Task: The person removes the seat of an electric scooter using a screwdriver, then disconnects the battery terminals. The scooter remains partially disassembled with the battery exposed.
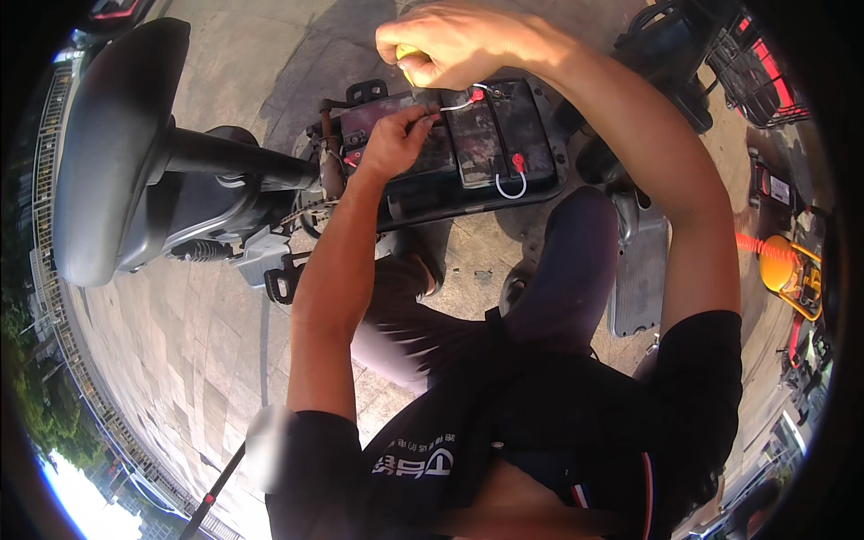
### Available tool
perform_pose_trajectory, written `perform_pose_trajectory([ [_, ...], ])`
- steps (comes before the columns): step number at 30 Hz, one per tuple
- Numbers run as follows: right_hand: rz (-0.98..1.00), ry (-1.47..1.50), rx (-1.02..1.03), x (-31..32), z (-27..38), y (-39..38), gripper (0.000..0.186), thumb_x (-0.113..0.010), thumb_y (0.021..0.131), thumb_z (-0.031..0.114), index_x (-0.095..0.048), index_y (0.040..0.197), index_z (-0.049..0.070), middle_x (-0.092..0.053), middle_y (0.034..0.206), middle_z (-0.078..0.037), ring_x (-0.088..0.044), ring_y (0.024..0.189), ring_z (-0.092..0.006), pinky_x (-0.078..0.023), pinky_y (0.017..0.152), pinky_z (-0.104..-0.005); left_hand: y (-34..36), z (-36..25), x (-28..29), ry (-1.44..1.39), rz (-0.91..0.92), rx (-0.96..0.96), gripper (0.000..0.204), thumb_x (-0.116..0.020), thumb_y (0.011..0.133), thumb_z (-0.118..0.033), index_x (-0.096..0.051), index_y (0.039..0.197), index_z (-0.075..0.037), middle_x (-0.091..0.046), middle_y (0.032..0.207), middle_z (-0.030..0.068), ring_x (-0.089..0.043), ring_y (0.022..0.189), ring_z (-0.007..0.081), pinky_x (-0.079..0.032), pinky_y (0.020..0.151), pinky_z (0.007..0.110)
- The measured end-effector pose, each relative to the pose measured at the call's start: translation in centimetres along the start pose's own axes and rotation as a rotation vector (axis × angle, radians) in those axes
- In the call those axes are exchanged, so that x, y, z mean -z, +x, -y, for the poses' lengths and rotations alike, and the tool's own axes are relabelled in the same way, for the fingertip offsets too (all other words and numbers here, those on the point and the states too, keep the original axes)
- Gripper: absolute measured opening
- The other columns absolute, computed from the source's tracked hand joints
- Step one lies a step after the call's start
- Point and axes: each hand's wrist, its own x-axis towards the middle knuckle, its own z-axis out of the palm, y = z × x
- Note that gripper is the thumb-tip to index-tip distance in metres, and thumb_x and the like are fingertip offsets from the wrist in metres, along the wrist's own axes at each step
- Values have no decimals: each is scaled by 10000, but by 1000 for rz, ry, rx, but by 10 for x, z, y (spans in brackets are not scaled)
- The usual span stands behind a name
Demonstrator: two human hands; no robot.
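Seen from above, a person in a black shirt bent over an electric scooter's open battery compartment (468, 193) near the top centre of the frame. Two dark batteries (468, 139) lay side by side in it, joined by short white wires with red terminal caps (517, 162). The left hand (396, 139) reached up from the lower centre, its fingers pinched closed on a white wire (454, 105) at the top edge of the left battery. The right hand (445, 40), at the very top of the frame, was curled in a fist around a yellow-handled tool (407, 54), probably a screwdriver, held just above the same wire; its tip was hidden. The scooter's black seat (112, 153) stood tipped up at the upper left. A grey cover panel (639, 270) lay on the paved ground right of centre. An orange and yellow object (778, 261) sat at the right edge.
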Motion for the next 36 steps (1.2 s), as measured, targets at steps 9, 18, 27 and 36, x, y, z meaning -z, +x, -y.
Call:
perform_pose_trajectory([
  [9, 5, -324, -323, 5, 20, 9, 503, -620, 876, 457, -713, 756, -23, -685, 748, -231, -687, 754, -414, -545, 689, -494, 5, -7, -6, 218, -105, 75, 285, -618, 889, -188, -691, 1126, -46, -734, 910, 164, -718, 852, 286, -546, 773, 372],
  [18, -16, -336, -440, 9, 25, 5, 522, -624, 865, 479, -719, 743, -20, -683, 748, -237, -695, 765, -401, -550, 715, -493, 5, 10, -18, 524, -25, 354, 358, -548, 828, -235, -729, 1094, -78, -698, 1011, 229, -664, 1002, 392, -514, 912, 462],
  [27, -34, -27, -65, -2, 12, 2, 313, -622, 819, 310, -616, 899, 8, -678, 811, -227, -671, 816, -413, -526, 689, -494, -7, 25, -2, 338, 108, 221, 456, -552, 841, -206, -646, 1265, -66, -685, 1021, 263, -686, 989, 353, -509, 875, 380],
  [36, -24, -101, -97, -8, 17, 8, 341, -623, 846, 301, -604, 742, -23, -641, 728, -251, -659, 756, -425, -488, 640, -528, -4, 17, 0, 394, 173, 216, 479, -539, 829, -214, -635, 1296, -171, -671, 1111, 222, -633, 1054, 397, -497, 913, 468],
])
